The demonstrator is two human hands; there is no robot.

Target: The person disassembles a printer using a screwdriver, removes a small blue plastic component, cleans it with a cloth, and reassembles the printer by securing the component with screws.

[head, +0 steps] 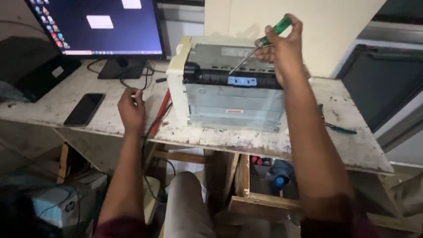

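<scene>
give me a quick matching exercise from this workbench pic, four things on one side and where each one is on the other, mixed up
Things:
1. screwdriver
2. phone
3. monitor
4. printer

Places:
A. lying flat on the table, near its left front edge
B. in the right hand, tip down on the printer's top
C. standing at the back left of the table
D. in the middle of the table, casing open

Pairs: 1-B, 2-A, 3-C, 4-D
</scene>
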